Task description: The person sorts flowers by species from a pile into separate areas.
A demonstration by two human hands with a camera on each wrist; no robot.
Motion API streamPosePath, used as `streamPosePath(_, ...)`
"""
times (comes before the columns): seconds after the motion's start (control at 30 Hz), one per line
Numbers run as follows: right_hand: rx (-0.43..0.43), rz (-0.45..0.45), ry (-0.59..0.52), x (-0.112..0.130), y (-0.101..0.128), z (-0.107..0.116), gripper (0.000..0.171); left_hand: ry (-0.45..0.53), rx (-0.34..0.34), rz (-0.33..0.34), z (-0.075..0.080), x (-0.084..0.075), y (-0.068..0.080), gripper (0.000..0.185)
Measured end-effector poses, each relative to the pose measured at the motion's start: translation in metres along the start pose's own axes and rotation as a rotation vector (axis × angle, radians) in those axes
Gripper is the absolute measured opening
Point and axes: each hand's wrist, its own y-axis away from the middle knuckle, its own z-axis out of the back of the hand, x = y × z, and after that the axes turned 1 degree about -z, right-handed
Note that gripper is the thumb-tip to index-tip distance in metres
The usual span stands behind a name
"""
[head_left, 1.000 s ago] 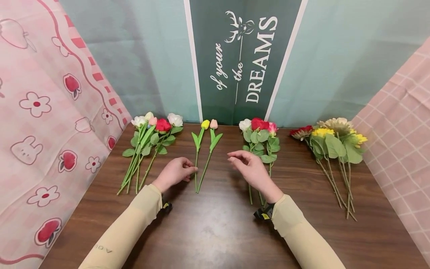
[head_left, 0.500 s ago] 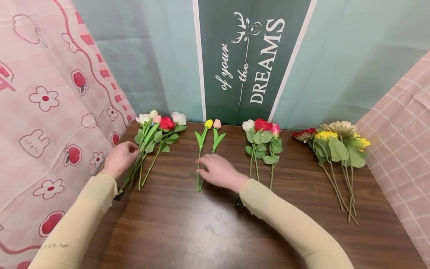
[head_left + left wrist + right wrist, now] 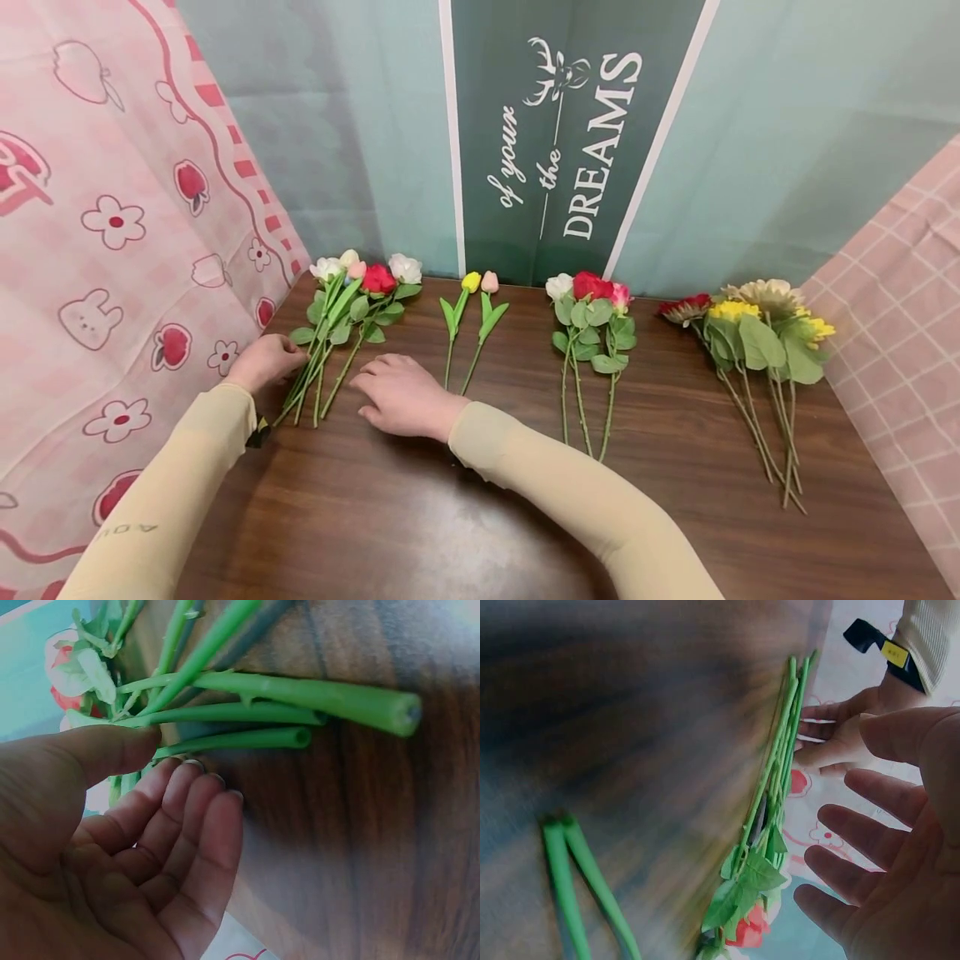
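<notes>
The right hand (image 3: 401, 397) has moved left from the two tulips (image 3: 471, 327) toward the left bunch (image 3: 341, 325), where the left hand (image 3: 264, 363) now touches the stems.

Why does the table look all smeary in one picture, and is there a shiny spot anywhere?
Right wrist view: the table is smeared by motion blur, though the right hand looks sharper. Left wrist view: stems sharp, wood hazy. Head view: soft glare on the tabletop, otherwise clear.
</notes>
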Motion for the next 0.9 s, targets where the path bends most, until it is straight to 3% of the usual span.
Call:
streamPosePath(0.17,0.005,-0.003,-0.04,-0.004,0.007,-0.005,0.043,0.038,0.012,0.016,-0.004,0.003,-0.002,0.027)
streamPosePath(0.3,-0.023,-0.019,-0.087,-0.015,0.015,-0.004,0.042,0.0,0.002,0.014,-0.002,0.004,-0.003,0.027)
streamPosePath(0.5,-0.074,-0.064,-0.177,-0.043,0.037,0.0,0.04,-0.01,0.028,-0.033,0.006,0.004,0.002,0.027)
streamPosePath(0.63,-0.131,-0.104,-0.234,-0.067,0.062,0.004,0.04,0.0,-0.008,-0.064,0.014,0.0,0.008,0.026)
streamPosePath(0.8,-0.241,-0.203,-0.327,-0.1,0.1,0.011,0.039,0.032,-0.091,-0.106,0.019,-0.023,0.014,0.034)
streamPosePath(0.9,-0.321,-0.299,-0.432,-0.114,0.125,0.013,0.036,0.103,-0.119,-0.146,0.006,-0.052,0.018,0.035)
